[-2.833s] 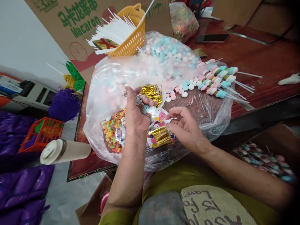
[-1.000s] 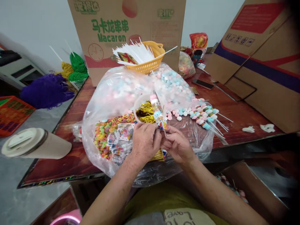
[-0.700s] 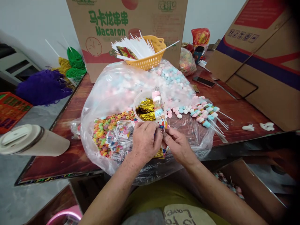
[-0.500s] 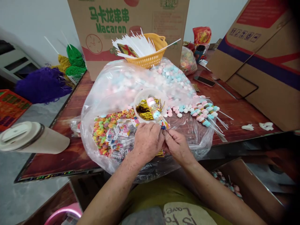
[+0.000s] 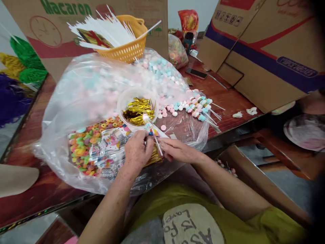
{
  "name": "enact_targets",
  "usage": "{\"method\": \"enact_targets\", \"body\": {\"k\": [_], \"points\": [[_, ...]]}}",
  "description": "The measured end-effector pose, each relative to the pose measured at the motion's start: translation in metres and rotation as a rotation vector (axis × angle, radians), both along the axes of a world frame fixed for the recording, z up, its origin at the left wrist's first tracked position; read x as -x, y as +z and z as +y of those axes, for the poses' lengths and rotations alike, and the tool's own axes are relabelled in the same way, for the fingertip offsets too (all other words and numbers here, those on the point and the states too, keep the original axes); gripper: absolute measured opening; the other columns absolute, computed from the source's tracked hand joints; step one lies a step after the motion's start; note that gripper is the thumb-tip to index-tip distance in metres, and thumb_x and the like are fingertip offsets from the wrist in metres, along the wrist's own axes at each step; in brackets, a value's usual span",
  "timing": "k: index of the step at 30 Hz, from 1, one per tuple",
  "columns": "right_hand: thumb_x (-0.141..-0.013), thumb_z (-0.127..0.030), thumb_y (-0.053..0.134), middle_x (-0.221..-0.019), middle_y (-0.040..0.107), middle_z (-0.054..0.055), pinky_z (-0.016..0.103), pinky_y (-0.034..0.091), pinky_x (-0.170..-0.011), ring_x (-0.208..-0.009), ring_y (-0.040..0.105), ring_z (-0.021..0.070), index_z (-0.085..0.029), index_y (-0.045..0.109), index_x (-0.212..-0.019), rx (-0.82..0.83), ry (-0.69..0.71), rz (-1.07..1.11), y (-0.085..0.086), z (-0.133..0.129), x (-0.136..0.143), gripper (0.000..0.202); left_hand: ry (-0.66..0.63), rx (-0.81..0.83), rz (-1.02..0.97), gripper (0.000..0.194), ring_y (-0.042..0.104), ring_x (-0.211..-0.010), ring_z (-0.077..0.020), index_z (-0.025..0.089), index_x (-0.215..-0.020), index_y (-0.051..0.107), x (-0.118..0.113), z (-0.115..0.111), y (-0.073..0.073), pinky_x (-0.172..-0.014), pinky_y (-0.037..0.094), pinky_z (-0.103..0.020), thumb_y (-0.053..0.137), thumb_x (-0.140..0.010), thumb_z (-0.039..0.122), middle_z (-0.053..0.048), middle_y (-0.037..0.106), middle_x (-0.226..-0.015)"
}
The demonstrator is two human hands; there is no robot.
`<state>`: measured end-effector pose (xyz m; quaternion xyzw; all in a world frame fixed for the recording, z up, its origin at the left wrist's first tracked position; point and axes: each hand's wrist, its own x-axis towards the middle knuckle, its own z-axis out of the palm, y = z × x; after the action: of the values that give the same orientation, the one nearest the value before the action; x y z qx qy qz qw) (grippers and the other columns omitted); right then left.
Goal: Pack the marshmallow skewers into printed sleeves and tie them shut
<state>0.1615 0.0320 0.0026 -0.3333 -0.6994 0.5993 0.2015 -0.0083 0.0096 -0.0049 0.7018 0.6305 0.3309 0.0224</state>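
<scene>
A candy skewer (image 5: 147, 122) in a clear printed wrapper is held near its neck by my left hand (image 5: 137, 150), its thumb and fingers closed round it. The candy end points up and away, and its white stick (image 5: 157, 145) slants down between my hands. My right hand (image 5: 180, 149) is beside the stick with its fingers stretched towards it; I cannot tell whether they touch it. Beyond my hands stands a clear tub (image 5: 122, 101) of gold twist ties (image 5: 139, 110). More gold ties (image 5: 153, 157) lie under my hands. Printed wrappers (image 5: 109, 149) lie left of my left hand.
Ring candies (image 5: 85, 149) and pastel candies (image 5: 162, 69) lie on a plastic sheet (image 5: 56, 162). Finished-looking skewers (image 5: 199, 105) are piled at right. A yellow basket (image 5: 138, 44) of white sticks stands behind. Cardboard boxes (image 5: 254, 67), a phone (image 5: 196, 73) and a cup (image 5: 17, 179) surround this.
My right hand has come away from the skewer's neck to the right, and the stick now shows. The left hand still holds the skewer. The view has turned right.
</scene>
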Motion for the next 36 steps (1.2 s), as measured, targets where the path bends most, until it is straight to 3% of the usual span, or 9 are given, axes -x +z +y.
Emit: {"method": "enact_targets", "body": {"k": [2,4,7,11,15,19,24,32,36], "points": [[-0.086,-0.044,0.043,-0.082,0.065,0.004,0.025,0.046,-0.061,-0.068,0.057,0.0134,-0.017,0.059,-0.094,-0.203,-0.102,-0.147,-0.001,0.001,-0.04,0.032,0.031,0.018,-0.1,0.015,0.052,-0.059,-0.0148,0.018,-0.071,0.056,-0.002,0.004,-0.005,-0.057,0.037,-0.025,0.045,-0.079,0.025,-0.001,0.057,-0.064],[-0.085,-0.042,0.043,-0.094,0.066,0.007,0.027,0.046,-0.073,-0.085,0.059,0.0174,-0.017,0.06,-0.099,-0.362,-0.432,-0.361,-0.007,0.0,-0.083,0.034,0.012,0.042,-0.213,0.015,0.052,-0.059,-0.0137,0.017,-0.072,0.057,-0.007,0.008,-0.007,-0.058,0.037,-0.025,0.046,-0.079,0.025,0.0,0.058,-0.064],[-0.086,-0.042,0.039,-0.083,0.066,0.007,0.027,0.044,-0.069,-0.077,0.059,0.0176,-0.016,0.062,-0.089,-0.339,-0.745,-0.832,-0.021,0.0,-0.137,0.035,-0.051,0.09,-0.371,0.014,0.05,-0.058,-0.0119,0.017,-0.074,0.057,-0.021,0.016,-0.005,-0.059,0.039,-0.023,0.048,-0.08,0.026,0.002,0.057,-0.063],[-0.082,-0.055,0.041,-0.068,0.063,0.007,0.028,0.039,-0.058,-0.065,0.057,0.0186,-0.018,0.061,-0.073,-0.23,-0.77,-1.059,-0.036,0.011,-0.161,0.043,-0.132,0.101,-0.396,0.015,0.047,-0.056,-0.0112,0.017,-0.07,0.055,-0.048,0.034,-0.004,-0.057,0.037,-0.023,0.048,-0.08,0.026,0.003,0.052,-0.06],[-0.08,-0.052,0.045,-0.072,0.062,0.009,0.027,0.033,-0.056,-0.066,0.055,0.0188,-0.019,0.059,-0.065,-0.213,-0.678,-1.189,-0.028,0.028,-0.155,0.039,-0.182,0.1,-0.292,0.015,0.049,-0.058,-0.0123,0.017,-0.071,0.056,-0.069,0.05,-0.011,-0.059,0.037,-0.024,0.048,-0.08,0.025,0.001,0.054,-0.062],[-0.079,-0.046,0.049,-0.062,0.058,0.002,0.024,0.03,-0.053,-0.057,0.049,0.0123,-0.02,0.056,-0.06,-0.226,-0.524,-1.054,-0.024,0.024,-0.153,0.033,-0.186,0.086,-0.234,0.015,0.051,-0.062,-0.0135,0.016,-0.074,0.057,-0.08,0.058,-0.013,-0.061,0.038,-0.025,0.046,-0.081,0.023,0.0,0.056,-0.065],[-0.072,-0.054,0.054,-0.046,0.044,-0.002,0.024,0.025,-0.047,-0.046,0.036,0.0092,-0.019,0.048,-0.048,-0.07,-0.559,-0.586,-0.05,-0.002,-0.147,0.044,-0.238,0.035,-0.138,0.014,0.052,-0.064,-0.0143,0.017,-0.075,0.057,-0.096,0.062,-0.01,-0.063,0.039,-0.026,0.046,-0.081,0.023,-0.002,0.058,-0.069],[-0.081,-0.047,0.053,-0.058,0.047,-0.005,0.02,0.031,-0.046,-0.049,0.039,0.0071,-0.018,0.051,-0.072,0.198,-0.574,0.228,-0.052,-0.002,-0.137,0.03,-0.26,0.138,-0.186,0.014,0.054,-0.061,-0.0138,0.018,-0.076,0.058,-0.108,0.066,-0.017,-0.061,0.04,-0.025,0.047,-0.081,0.024,-0.001,0.061,-0.068],[-0.083,-0.033,0.049,-0.061,0.05,-0.003,0.022,0.038,-0.052,-0.053,0.044,0.0089,-0.018,0.055,-0.077,0.11,-0.527,0.087,-0.043,0.0,-0.144,0.017,-0.251,0.122,-0.235,0.014,0.052,-0.058,-0.0122,0.018,-0.074,0.057,-0.103,0.064,-0.01,-0.058,0.039,-0.024,0.048,-0.082,0.024,0.001,0.057,-0.063]]}}
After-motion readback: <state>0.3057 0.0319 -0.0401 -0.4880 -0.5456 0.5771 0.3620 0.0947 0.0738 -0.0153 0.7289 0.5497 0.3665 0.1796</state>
